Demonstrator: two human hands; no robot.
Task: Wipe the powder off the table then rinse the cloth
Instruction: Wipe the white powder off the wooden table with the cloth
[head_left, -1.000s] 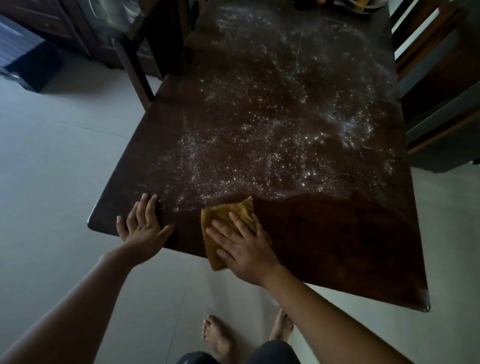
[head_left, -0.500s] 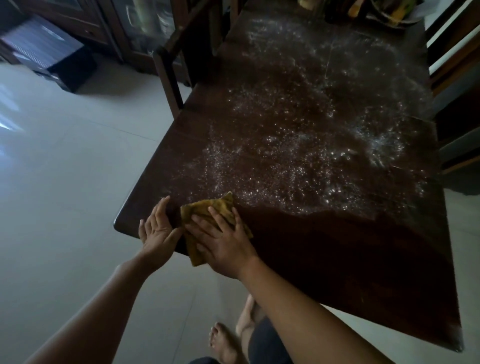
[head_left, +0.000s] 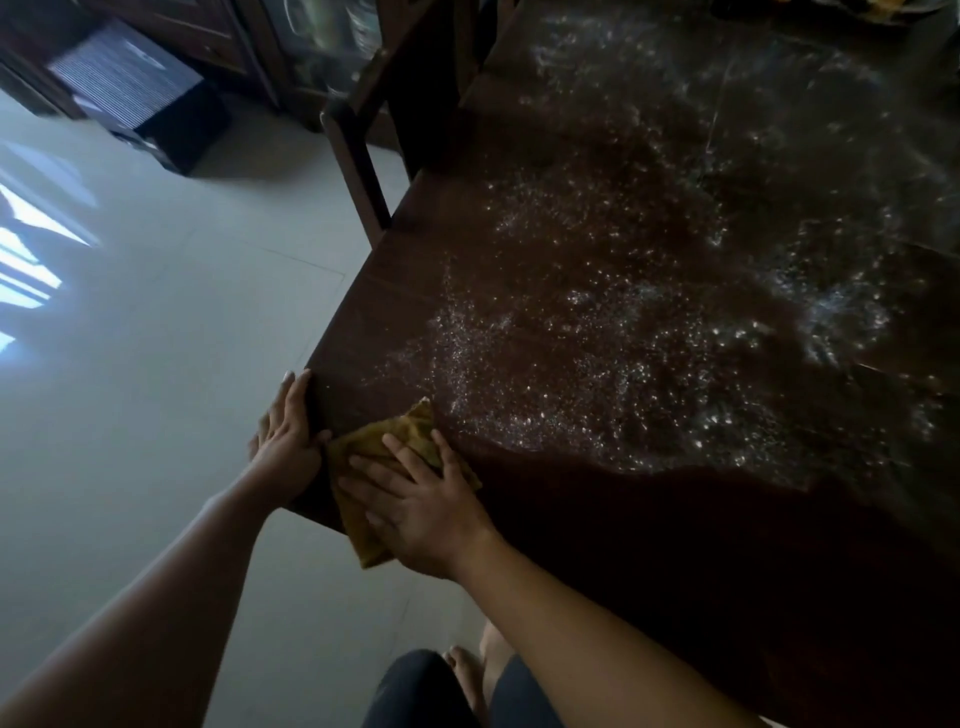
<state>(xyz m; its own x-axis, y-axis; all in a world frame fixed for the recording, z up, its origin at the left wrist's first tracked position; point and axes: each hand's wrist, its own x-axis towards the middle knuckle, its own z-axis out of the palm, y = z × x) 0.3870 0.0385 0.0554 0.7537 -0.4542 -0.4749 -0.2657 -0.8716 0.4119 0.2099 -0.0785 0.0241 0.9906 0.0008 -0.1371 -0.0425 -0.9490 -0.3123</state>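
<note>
A dark wooden table (head_left: 727, 545) fills the right of the view. White powder (head_left: 597, 332) is scattered over its middle and far part, while a near strip looks wiped. A yellow-brown cloth (head_left: 400, 431) lies at the near left corner, partly hanging over the edge. My right hand (head_left: 415, 504) presses flat on the cloth with fingers spread. My left hand (head_left: 288, 431) is cupped against the table's left edge beside the cloth, fingers together.
A dark wooden chair (head_left: 374, 119) stands at the table's left side. A black box (head_left: 140, 98) sits on the pale tiled floor (head_left: 130, 364) at the far left, in front of a cabinet. My bare feet show below the table edge.
My right hand has slid the cloth left to the table's near left corner. My left hand moved from lying on the tabletop to cupping the table's edge.
</note>
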